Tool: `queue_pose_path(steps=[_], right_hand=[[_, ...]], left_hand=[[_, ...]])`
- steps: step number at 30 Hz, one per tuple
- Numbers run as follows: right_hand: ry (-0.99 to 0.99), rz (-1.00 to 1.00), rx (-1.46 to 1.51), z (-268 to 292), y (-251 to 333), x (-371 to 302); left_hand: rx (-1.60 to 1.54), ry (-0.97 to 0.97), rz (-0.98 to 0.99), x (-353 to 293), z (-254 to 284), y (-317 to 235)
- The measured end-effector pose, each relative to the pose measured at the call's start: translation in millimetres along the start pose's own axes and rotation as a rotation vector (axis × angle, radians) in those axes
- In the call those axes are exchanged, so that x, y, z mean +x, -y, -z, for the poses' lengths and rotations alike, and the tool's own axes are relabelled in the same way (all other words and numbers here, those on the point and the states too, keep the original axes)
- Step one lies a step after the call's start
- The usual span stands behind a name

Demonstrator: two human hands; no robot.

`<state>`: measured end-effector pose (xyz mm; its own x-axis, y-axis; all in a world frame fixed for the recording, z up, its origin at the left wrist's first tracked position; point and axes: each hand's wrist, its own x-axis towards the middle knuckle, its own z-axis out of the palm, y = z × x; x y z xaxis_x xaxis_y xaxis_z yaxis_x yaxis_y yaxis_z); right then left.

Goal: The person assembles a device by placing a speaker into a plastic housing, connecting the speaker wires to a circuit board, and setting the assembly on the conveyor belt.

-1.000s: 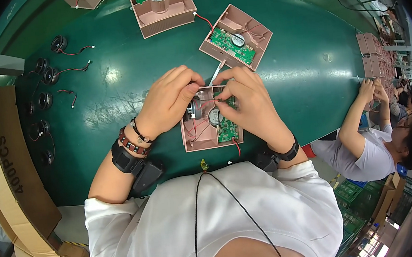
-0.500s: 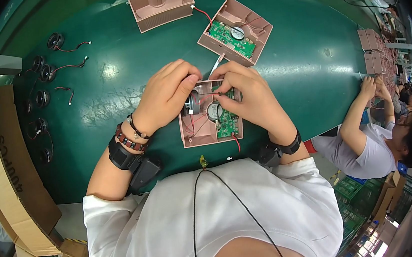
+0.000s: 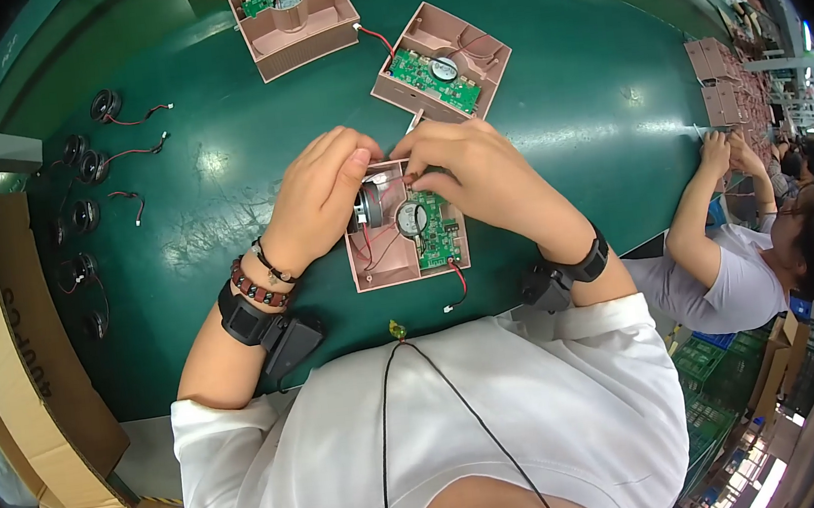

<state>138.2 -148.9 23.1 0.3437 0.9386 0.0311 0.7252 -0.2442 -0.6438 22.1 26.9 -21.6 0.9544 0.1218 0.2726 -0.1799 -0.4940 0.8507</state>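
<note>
A pink plastic housing [image 3: 385, 278] lies in front of me with its open side up. Inside it, a round black speaker [image 3: 368, 204] stands against the left wall. A green circuit board [image 3: 441, 238] fills the right side, beside a round silver disc [image 3: 411, 220]. My left hand [image 3: 322, 195] is closed over the housing's far left corner, next to the speaker; its fingertips are partly hidden. My right hand [image 3: 468, 170] pinches a thin wire at the board's far end. Whatever plug sits at that wire's tip is too small to make out.
Two more open housings, one at the far middle [image 3: 305, 41] and one right of it [image 3: 442, 67], hold boards. Several speakers [image 3: 92, 166] with leads lie at the left, near a cardboard box [image 3: 61, 360]. At the right a co-worker [image 3: 725, 260] handles stacked pink housings [image 3: 721, 82].
My right fingers have shifted left and closer to the board's far end with the wire. My left hand keeps its place on the housing. The whole view has shifted slightly.
</note>
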Motion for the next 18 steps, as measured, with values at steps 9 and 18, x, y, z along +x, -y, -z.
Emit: queue_pose_path(steps=[9,18], right_hand=[[-0.364,-0.012,-0.019,-0.9,-0.3,-20.0],[-0.377,0.147,-0.016,-18.6,7.3,-10.1]], left_hand=[[-0.017,-0.004,-0.010,1.4,2.2,0.7],[0.003,-0.117,-0.043,1.4,5.0,-6.4]])
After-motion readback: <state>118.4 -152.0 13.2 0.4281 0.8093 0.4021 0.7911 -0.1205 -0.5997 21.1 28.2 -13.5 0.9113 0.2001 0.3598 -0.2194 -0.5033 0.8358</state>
